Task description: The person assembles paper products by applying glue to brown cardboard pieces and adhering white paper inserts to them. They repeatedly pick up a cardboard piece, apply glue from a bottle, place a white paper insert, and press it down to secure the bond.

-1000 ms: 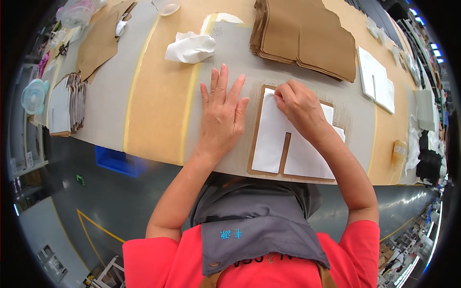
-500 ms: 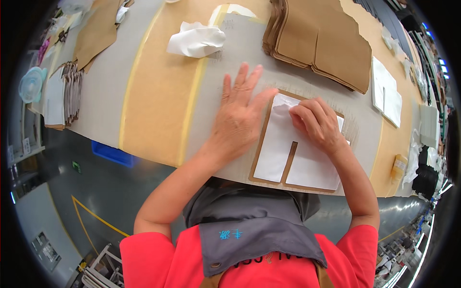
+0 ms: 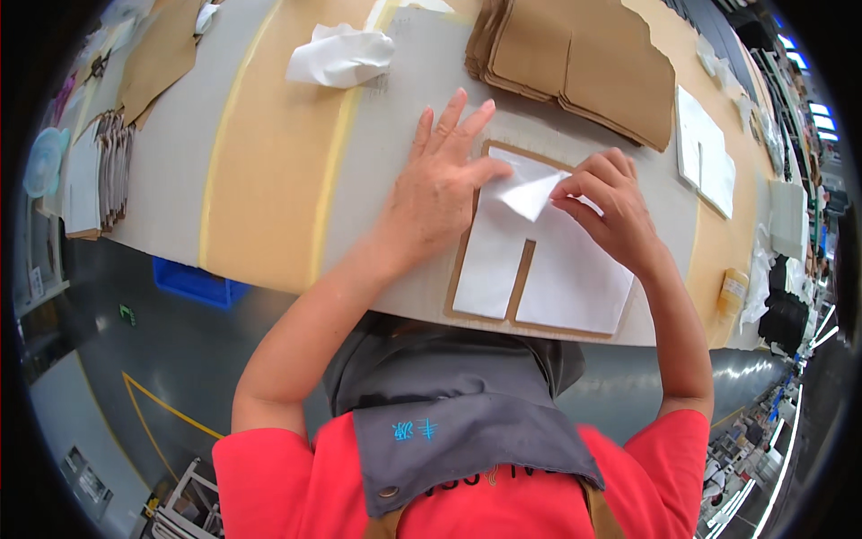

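In the head view, a white slotted sheet point(image 3: 575, 287) is lying on a brown backing point(image 3: 522, 279) at the near edge of the worktable point(image 3: 269, 171). The right hand point(image 3: 615, 202) is pinching the sheet's raised upper flap between thumb and fingers, hiding its upper right part; the left hand point(image 3: 437, 193) is spreading wide, gripping nothing, its thumb overlying the upper left corner. Beyond, a stack of brown slit panels point(image 3: 620, 81) is sitting, with a white slotted piece point(image 3: 705, 153) lying to its right and crumpled white paper point(image 3: 339, 58) to its left. The sheet is looking smooth and thin, its flap folding into a pointed triangle; the panels are showing matte faces and stepped edges.
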Motion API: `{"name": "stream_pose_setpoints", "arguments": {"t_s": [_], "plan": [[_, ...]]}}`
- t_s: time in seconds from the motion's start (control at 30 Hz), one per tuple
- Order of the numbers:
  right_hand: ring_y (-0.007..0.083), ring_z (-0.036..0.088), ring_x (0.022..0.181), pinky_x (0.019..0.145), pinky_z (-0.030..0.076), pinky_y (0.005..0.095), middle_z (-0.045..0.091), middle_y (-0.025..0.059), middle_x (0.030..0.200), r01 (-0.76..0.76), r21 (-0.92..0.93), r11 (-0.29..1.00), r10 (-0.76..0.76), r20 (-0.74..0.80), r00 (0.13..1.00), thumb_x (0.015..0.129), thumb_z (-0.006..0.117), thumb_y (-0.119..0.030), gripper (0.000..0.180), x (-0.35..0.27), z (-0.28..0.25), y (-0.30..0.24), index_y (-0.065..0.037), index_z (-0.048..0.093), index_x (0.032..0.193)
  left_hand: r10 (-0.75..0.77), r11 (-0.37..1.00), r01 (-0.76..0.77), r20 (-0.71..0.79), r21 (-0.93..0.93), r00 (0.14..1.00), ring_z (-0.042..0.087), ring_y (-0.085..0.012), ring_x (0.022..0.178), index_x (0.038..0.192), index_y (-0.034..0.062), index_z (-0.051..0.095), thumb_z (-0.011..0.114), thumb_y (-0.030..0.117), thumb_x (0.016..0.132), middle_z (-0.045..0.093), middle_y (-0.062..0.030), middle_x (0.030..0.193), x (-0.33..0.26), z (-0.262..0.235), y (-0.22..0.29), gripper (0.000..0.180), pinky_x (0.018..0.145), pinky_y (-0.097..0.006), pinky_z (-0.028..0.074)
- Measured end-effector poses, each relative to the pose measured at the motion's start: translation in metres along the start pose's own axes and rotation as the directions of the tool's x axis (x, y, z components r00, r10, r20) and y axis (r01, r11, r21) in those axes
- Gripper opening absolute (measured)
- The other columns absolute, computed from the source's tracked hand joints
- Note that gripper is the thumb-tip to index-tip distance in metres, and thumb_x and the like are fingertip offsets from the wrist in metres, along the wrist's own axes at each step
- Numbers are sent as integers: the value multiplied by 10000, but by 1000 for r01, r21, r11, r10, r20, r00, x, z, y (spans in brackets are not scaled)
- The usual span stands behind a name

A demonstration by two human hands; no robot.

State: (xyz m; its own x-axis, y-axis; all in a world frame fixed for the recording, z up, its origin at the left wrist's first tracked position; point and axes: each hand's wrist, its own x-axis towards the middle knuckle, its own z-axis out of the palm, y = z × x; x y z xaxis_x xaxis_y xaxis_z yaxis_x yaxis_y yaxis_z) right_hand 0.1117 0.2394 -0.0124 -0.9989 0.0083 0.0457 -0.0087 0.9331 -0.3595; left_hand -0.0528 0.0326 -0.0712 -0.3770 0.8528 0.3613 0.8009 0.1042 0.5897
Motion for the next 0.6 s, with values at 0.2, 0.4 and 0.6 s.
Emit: {"name": "stream_pose_setpoints", "arguments": {"t_s": [0.2,0.4,0.6], "plan": [[261,529,1174,1014,371,398,600,17,1280,-3,-56,998,-9,-206,978,859,772,-173,372,-21,5,-21,-204,628,1201,45,993,-48,25,110,999,235,-373,1535,1091,152,754,562,-43,880,393,-144,1586,-6,0,-4,346,1253,-569,172],[258,487,1245,1042,364,425,596,18,1298,-46,85,995,52,-65,997,889,739,-195,190,22,13,-1,-135,684,1060,97,992,-100,37,80,995,237,-359,1537,1112,201,759,557,-99,854,375,-94,1612,-5,-1,-1,444,1261,-554,165],[247,481,1245,1054,357,453,602,-19,1277,186,-311,932,-214,-60,975,847,716,-177,49,-26,-1,-19,-143,694,874,70,997,-70,-17,40,997,255,-368,1527,1102,215,764,521,-70,902,419,-106,1584,-3,8,-7,425,1260,-538,180]]}}
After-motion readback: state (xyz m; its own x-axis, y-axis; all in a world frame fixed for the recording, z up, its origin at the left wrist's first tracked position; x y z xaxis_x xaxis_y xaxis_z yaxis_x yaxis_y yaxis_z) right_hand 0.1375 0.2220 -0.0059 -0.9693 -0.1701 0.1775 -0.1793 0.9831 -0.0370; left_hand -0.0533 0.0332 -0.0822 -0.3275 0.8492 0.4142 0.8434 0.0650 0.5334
